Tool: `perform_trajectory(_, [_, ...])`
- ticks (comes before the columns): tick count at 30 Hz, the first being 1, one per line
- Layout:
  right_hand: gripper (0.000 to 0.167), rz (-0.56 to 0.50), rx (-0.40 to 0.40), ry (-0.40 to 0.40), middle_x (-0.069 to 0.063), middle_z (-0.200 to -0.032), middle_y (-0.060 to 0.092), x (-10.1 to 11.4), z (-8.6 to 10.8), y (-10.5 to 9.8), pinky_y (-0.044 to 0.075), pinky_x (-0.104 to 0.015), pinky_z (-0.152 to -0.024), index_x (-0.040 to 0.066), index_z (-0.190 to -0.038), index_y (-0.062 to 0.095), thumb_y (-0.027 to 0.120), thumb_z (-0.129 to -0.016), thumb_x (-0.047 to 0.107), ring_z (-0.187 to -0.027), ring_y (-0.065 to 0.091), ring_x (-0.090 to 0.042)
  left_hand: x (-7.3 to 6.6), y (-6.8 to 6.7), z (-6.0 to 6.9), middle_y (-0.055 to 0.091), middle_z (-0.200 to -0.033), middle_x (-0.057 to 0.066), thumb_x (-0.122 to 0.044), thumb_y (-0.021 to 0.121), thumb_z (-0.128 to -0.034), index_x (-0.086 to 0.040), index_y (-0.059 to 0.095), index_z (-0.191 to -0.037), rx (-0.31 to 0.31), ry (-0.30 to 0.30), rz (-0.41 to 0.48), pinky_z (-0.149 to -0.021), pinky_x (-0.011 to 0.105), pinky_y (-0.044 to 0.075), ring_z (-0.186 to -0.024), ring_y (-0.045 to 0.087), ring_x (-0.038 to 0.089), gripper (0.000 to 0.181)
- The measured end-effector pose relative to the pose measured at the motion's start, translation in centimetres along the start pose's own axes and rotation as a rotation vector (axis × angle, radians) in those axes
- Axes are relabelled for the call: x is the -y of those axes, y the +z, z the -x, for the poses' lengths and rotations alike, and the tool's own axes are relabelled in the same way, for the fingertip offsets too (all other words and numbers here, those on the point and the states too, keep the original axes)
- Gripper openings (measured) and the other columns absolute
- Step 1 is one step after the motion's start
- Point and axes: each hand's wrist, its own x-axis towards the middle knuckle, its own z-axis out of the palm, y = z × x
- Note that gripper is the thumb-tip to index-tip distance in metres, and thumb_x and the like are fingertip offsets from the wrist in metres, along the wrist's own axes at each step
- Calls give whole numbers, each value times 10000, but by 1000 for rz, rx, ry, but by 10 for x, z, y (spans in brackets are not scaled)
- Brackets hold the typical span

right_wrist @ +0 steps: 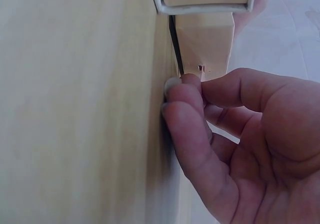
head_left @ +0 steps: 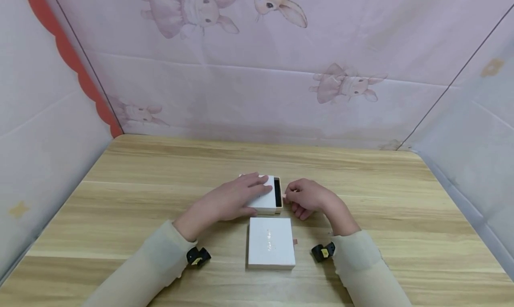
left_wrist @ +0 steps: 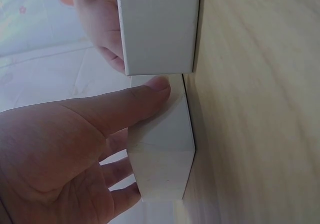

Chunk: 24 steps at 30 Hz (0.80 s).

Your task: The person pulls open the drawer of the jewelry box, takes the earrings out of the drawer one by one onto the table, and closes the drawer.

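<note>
1. The closed box (head_left: pixel 271 243) lies on the wooden surface (head_left: pixel 401 217).
2. Just beyond the closed box is the partly open box (head_left: pixel 262 203), its dark-lined drawer (head_left: pixel 277 193) jutting rightward.
3. Beyond the closed box, leftward, the left grip (head_left: pixel 234 199) is clamped on the partly open box.
4. Beyond it, rightward, the right grip (head_left: pixel 311 199) pinches the drawer's pink tab (head_left: pixel 283 195).

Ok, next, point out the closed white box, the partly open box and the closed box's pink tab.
Closed white box (head_left: pixel 271 249): head view, middle of its top face.
Partly open box (head_left: pixel 265 201): head view, uncovered part of its white top.
Pink tab (head_left: pixel 295 242): head view, middle of its exposed strip.
</note>
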Motion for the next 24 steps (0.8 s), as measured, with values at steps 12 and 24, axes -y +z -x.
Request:
perform_trajectory(12, [261, -15, 3, 0, -124, -766, 607, 0, 3, -1, 606, -357, -569, 43, -963, 671, 482, -1044, 204, -599, 639, -227, 1, 0, 0, 251, -1650, 5, -306, 686, -953, -220, 380, -1552, 3, 9, -4, -1233, 427, 219, -1532, 183, 254, 678])
perform_trajectory(24, [262, -26, 6, 15, -126, -762, 611, -2, 1, -2, 607, -355, -571, 41, -950, 677, 483, -1043, 190, -590, 637, -223, 0, -1, 0, 250, -1650, 0, -315, 685, -952, -225, 379, -1552, 4, 1, -3, -1233, 424, 219, -1531, 186, 251, 679])
